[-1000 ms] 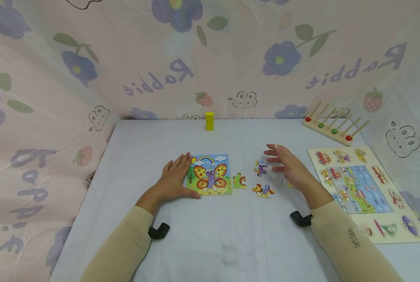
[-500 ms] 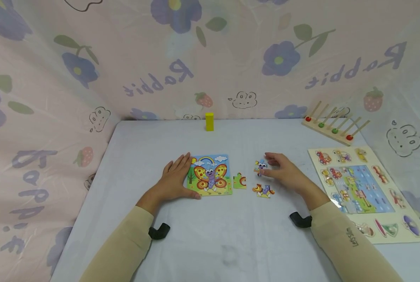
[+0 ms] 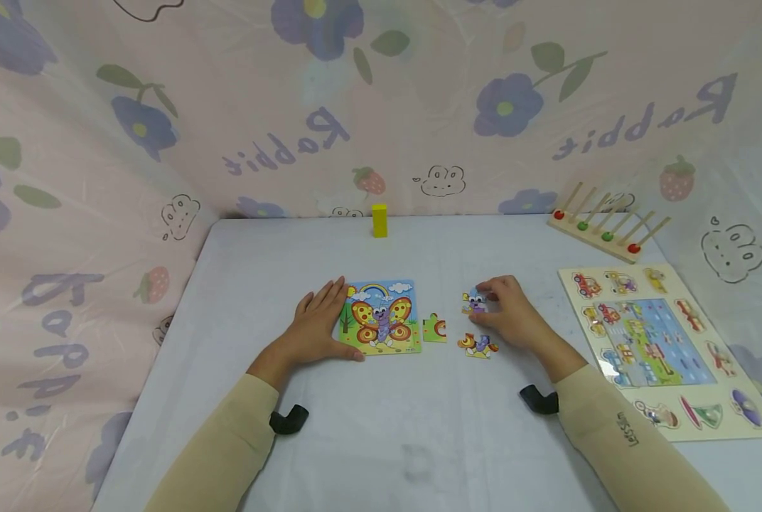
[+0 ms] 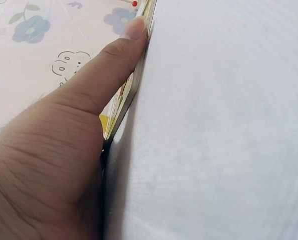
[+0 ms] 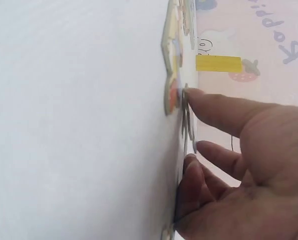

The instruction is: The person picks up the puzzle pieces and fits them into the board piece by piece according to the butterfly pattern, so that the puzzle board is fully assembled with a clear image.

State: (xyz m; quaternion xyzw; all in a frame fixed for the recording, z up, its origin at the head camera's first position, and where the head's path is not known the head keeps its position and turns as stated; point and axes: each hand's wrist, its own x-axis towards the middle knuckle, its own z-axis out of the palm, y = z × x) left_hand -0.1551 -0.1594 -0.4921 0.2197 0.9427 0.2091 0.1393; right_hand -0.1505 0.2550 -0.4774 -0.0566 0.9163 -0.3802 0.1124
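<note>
My left hand (image 3: 317, 323) lies with straight fingers along the left edge of a square butterfly jigsaw (image 3: 382, 316); in the left wrist view its thumb rests against the jigsaw's edge (image 4: 123, 102). My right hand (image 3: 512, 313) pinches a small jigsaw piece with a purple face (image 3: 475, 302) between thumb and fingers. The right wrist view shows that piece (image 5: 189, 122) edge-on, at or just above the table. Nearer me lies an orange and purple piece (image 3: 478, 345). A green piece (image 3: 434, 328) sits apart, just right of the butterfly jigsaw.
A yellow block (image 3: 379, 221) stands at the table's back edge. On the right lies a large picture-puzzle board (image 3: 733, 419); behind it is a wooden peg rack (image 3: 595, 240) with red and green beads. Printed cloth (image 3: 394, 107) hangs behind the table.
My right hand has come down and left from beside the purple-faced piece and its fingers have closed around it. It now covers a small yellow piece seen earlier. The left hand stays put.
</note>
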